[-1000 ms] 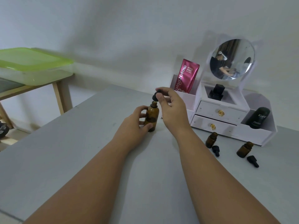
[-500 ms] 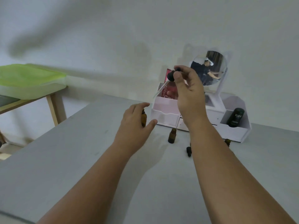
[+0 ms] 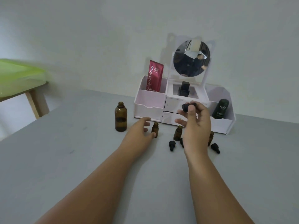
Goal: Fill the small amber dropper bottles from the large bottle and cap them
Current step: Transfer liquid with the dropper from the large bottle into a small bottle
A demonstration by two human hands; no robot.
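Note:
The large amber bottle (image 3: pixel 120 117) stands uncapped on the grey table, left of my hands. My left hand (image 3: pixel 140 131) is open with its fingers apart around a small amber bottle (image 3: pixel 155 129), thumb touching its base. My right hand (image 3: pixel 196 125) holds the large bottle's black dropper cap (image 3: pixel 187 106) by its bulb above the table. A second small bottle (image 3: pixel 178 133) stands just left of my right hand. A third small bottle (image 3: pixel 210 137) is partly hidden behind it. Small black dropper caps (image 3: pixel 172 145) (image 3: pixel 215 147) lie loose on the table.
A white cosmetic organiser (image 3: pixel 150 102) with a round mirror (image 3: pixel 191 58), drawers, a red tube (image 3: pixel 154 75) and a dark bottle (image 3: pixel 220 109) stands at the back. At the far left is a wooden table with a green-lidded box (image 3: pixel 19 73).
My right hand has come down from mirror height with the dropper cap. My left hand has let go of the large bottle and moved right to a small bottle. The camera view has shifted.

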